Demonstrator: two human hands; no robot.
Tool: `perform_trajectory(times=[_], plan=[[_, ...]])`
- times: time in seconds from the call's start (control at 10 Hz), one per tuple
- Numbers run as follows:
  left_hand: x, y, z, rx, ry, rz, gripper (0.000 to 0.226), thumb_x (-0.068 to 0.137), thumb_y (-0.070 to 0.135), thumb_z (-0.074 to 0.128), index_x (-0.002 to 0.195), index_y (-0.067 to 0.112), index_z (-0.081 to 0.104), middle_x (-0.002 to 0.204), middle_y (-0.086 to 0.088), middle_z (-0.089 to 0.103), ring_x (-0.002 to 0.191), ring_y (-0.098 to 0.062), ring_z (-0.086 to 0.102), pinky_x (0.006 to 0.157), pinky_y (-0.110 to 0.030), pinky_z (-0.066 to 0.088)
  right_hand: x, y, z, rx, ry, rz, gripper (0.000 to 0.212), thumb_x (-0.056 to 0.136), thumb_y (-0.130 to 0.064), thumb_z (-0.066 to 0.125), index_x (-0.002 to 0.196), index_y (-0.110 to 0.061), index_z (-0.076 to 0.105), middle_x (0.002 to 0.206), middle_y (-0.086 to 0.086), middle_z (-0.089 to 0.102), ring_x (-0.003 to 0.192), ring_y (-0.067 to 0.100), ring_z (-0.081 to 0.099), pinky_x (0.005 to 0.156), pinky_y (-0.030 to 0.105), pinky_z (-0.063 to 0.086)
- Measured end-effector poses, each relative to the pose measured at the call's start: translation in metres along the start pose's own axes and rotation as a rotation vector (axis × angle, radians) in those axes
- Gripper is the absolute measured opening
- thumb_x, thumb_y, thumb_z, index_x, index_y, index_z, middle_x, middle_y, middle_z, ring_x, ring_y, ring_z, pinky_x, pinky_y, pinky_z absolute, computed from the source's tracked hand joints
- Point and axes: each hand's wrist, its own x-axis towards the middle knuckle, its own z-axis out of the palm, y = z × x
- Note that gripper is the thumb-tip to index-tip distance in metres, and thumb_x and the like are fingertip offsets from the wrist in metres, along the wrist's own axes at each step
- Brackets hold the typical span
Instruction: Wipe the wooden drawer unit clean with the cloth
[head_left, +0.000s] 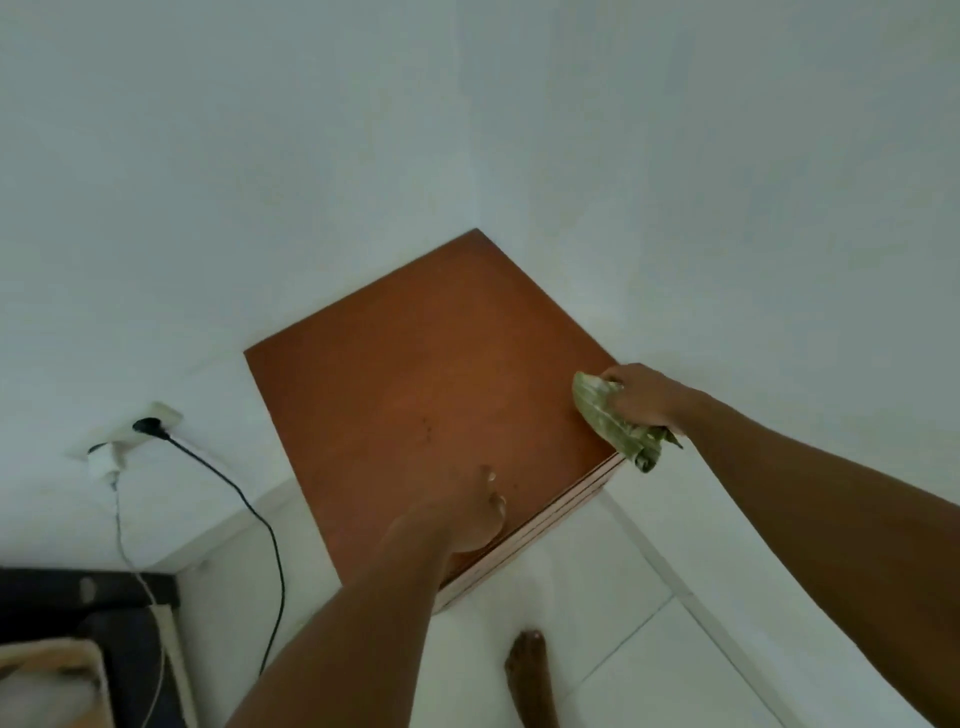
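Note:
The wooden drawer unit (415, 379) stands in the corner of two white walls, its reddish-brown top seen from above. A green cloth (608, 415) lies bunched at the top's right edge, near the front corner. My right hand (647, 395) is closed on the cloth and presses it against that edge. My left hand (462, 519) rests flat on the front part of the top, fingers together, holding nothing. A few small dark specks mark the top near its middle. The drawer fronts show only as thin stacked edges below the front rim.
A wall socket (150, 426) at the left holds a black plug with a black cable (249, 509) hanging down, and a white charger beside it. Dark furniture (88, 597) and a woven basket (57, 670) stand at bottom left. A bare foot (530, 670) is on the white tiled floor.

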Motion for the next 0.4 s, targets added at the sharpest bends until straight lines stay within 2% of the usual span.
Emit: perform_trajectory(times=[0.1, 0.2, 0.3, 0.4], plan=[[0.001, -0.001, -0.011, -0.004, -0.013, -0.020, 0.055, 0.104, 0.042, 0.039, 0.155, 0.023, 0.031, 0.160, -0.007, 0.036, 0.144, -0.028, 0.039, 0.118, -0.045, 0.033, 0.017, -0.012, -0.006, -0.088, 0.096, -0.043, 0.045, 0.100, -0.019, 0.048, 0.144, -0.024, 0.041, 0.130, 0.011, 0.060, 0.080, 0.020, 0.066, 0.057, 0.023, 0.052], [-0.003, -0.002, -0.026, -0.041, -0.001, -0.036, 0.056, 0.104, 0.041, 0.040, 0.156, 0.024, 0.030, 0.161, -0.006, 0.035, 0.144, -0.027, 0.038, 0.117, -0.043, 0.034, 0.025, -0.018, -0.004, -0.151, 0.056, -0.071, 0.065, 0.097, -0.022, 0.057, 0.154, -0.026, 0.027, 0.149, 0.012, 0.047, 0.124, 0.031, 0.057, 0.097, 0.037, 0.051], [-0.010, 0.000, -0.040, -0.051, 0.024, -0.033, 0.056, 0.104, 0.040, 0.043, 0.155, 0.022, 0.033, 0.160, -0.006, 0.037, 0.144, -0.028, 0.039, 0.116, -0.043, 0.035, 0.021, -0.025, 0.003, -0.153, -0.070, -0.085, 0.073, 0.094, -0.035, 0.060, 0.156, -0.030, 0.022, 0.158, 0.007, 0.037, 0.140, 0.029, 0.043, 0.113, 0.040, 0.039], [-0.013, 0.003, -0.057, -0.077, 0.045, -0.047, 0.055, 0.103, 0.038, 0.044, 0.155, 0.020, 0.034, 0.158, -0.006, 0.040, 0.142, -0.029, 0.042, 0.114, -0.043, 0.037, 0.012, -0.037, 0.005, -0.275, -0.082, -0.154, 0.063, 0.097, -0.042, 0.056, 0.154, -0.029, 0.031, 0.159, 0.002, 0.035, 0.145, 0.025, 0.037, 0.117, 0.039, 0.034]])
